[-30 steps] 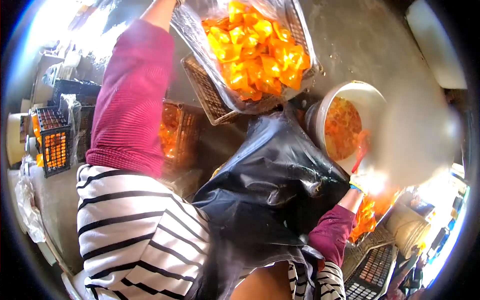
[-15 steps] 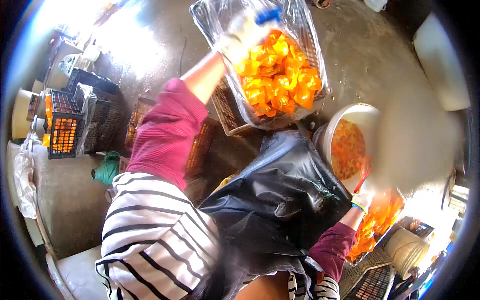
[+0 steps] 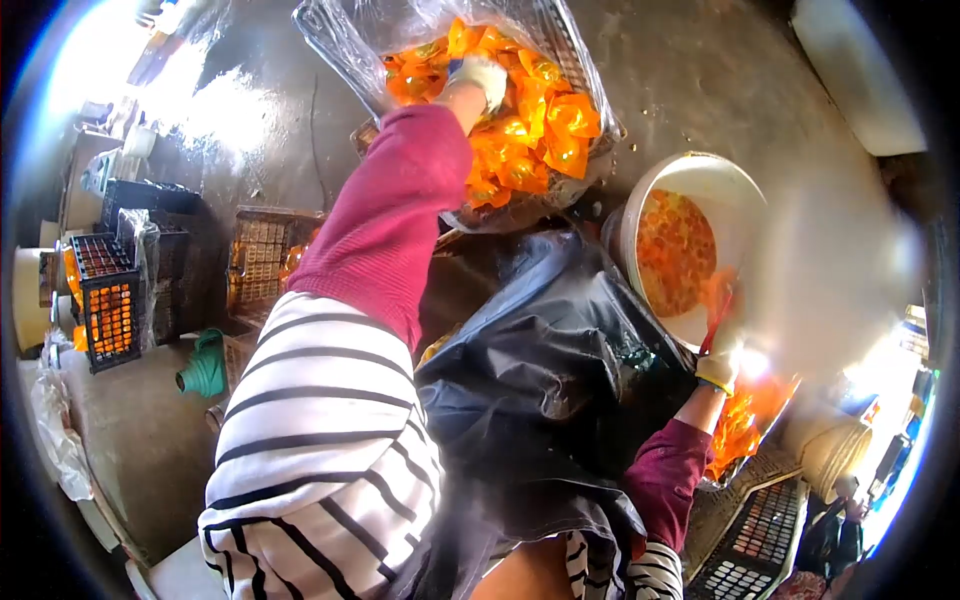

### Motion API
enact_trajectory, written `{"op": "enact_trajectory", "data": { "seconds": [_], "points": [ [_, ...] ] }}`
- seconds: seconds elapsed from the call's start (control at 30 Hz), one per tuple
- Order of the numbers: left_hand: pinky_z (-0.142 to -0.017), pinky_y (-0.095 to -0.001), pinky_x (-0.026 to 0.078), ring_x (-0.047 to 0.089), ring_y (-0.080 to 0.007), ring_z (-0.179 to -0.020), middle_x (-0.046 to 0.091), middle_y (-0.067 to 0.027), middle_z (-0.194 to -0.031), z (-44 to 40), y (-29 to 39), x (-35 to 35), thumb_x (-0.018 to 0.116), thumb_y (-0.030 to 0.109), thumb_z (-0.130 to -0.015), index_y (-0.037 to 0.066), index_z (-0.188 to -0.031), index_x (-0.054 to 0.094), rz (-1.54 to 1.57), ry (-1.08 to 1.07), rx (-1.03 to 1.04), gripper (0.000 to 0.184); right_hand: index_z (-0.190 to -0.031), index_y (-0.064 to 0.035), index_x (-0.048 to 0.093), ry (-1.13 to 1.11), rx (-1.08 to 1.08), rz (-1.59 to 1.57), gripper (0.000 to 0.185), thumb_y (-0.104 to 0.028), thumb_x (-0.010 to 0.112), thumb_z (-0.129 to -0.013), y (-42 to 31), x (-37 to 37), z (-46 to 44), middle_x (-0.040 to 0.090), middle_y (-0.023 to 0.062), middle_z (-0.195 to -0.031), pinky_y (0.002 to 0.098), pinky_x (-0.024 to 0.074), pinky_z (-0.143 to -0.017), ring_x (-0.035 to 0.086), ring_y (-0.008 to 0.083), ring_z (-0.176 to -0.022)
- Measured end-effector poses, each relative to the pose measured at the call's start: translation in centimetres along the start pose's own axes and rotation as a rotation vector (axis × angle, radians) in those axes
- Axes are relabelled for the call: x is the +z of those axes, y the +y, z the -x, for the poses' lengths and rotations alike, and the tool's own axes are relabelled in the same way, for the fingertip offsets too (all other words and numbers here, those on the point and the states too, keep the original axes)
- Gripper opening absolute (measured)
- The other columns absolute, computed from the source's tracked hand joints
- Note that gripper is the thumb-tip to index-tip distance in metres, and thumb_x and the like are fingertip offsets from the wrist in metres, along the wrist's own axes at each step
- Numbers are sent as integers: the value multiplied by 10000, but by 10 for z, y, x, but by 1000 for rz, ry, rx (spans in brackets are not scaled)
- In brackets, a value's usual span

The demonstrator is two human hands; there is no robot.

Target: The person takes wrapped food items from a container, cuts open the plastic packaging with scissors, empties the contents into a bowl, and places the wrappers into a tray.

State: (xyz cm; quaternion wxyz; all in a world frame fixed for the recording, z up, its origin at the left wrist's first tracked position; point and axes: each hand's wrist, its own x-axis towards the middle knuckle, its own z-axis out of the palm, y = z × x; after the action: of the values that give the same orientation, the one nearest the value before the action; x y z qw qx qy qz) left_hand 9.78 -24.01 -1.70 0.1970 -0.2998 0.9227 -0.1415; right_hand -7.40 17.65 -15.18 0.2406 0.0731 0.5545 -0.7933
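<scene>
My left hand [image 3: 482, 85], in a whitish glove, reaches down among the orange plastic-wrapped bundles [image 3: 520, 150] in a crate lined with clear plastic [image 3: 585, 70]. A small blue patch shows at its edge, and its fingers are mostly hidden. On the right, my gloved right hand [image 3: 718, 368] is closed around a slim red tool handle [image 3: 714, 330] at the rim of a white bucket [image 3: 740, 185]. An orange translucent blur lies at the upper end of the handle. Inside the bucket are orange-red round pieces [image 3: 675, 250] in liquid.
More orange plastic bundles [image 3: 735, 435] lie beside my right hand. A black apron [image 3: 550, 370] covers my lap. Dark crates [image 3: 110, 310] and a green cone-shaped object [image 3: 205, 365] stand at left. A black crate [image 3: 750, 540] sits at lower right. A pale blur hides part of the right side.
My left hand has come down from above the crate's far side onto the bundles. My right hand stays near the bucket rim with the red handle. The view has shifted slightly.
</scene>
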Motion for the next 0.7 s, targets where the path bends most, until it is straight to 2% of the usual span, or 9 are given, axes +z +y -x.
{"op": "enact_trajectory", "data": {
  "seconds": [0.1,0.2,0.27,0.3,0.37,0.4,0.57,0.67,0.7],
  "points": [
    [-640,-301,388,488,-211,-776,494,-105,-866,23,-1,16,485,234,-618,80,-874,484,248,74,-35,299,-979,-41,368,-22,10,68,309,-230,381,-735,-11,20,19,387,46,-942,244,359,-693,370,132,-871],
    [-670,-307,375,464,-225,-815,468,-124,-910,10,-11,43,523,239,-605,93,-932,441,1556,55,-323,368,-987,-42,366,-118,-62,248,301,-210,370,-738,-19,45,34,396,47,-931,224,357,-689,379,127,-866],
    [-752,-268,346,427,-192,-858,445,-105,-920,16,-22,38,481,86,-655,94,-1005,366,1857,159,-374,369,-993,-43,365,-182,-111,332,296,-196,362,-739,-23,58,42,402,48,-924,210,356,-687,385,124,-863],
    [-746,-274,357,428,-191,-848,444,-89,-906,12,-25,56,473,96,-666,89,-994,373,1549,595,-92,343,-995,-44,364,-207,-130,362,294,-190,358,-740,-25,62,45,405,48,-920,204,355,-685,388,123,-862],
    [-691,-312,399,434,-200,-827,444,-60,-902,50,-10,18,488,175,-672,88,-952,398,2478,480,326,307,-1001,-45,362,-238,-162,398,291,-176,351,-741,-29,63,56,412,49,-913,190,354,-683,394,119,-859],
    [-653,-319,418,443,-192,-808,442,-60,-906,63,3,-5,475,228,-682,93,-931,410,2602,416,32,291,-1004,-45,362,-231,-152,395,290,-169,347,-742,-30,64,58,415,49,-909,184,354,-681,397,118,-857],
    [-656,-335,397,472,-224,-735,483,-80,-809,42,101,-17,473,161,-675,43,-843,433,2416,661,673,209,-962,-25,390,-140,-59,325,245,-94,347,-731,-32,62,61,431,57,-864,197,388,-651,432,122,-775],
    [-666,-340,382,478,-221,-713,488,-92,-782,64,159,-52,428,139,-692,41,-824,428,2460,317,329,165,-931,-20,401,-186,-88,359,221,-78,367,-720,-37,62,64,440,52,-830,195,384,-639,435,118,-748],
    [-670,-339,372,480,-212,-709,487,-82,-784,43,182,-34,397,151,-708,43,-826,425,2320,341,433,163,-921,-18,405,-211,-99,377,214,-72,373,-717,-38,61,65,442,51,-818,195,383,-634,437,117,-738]
  ]
}}
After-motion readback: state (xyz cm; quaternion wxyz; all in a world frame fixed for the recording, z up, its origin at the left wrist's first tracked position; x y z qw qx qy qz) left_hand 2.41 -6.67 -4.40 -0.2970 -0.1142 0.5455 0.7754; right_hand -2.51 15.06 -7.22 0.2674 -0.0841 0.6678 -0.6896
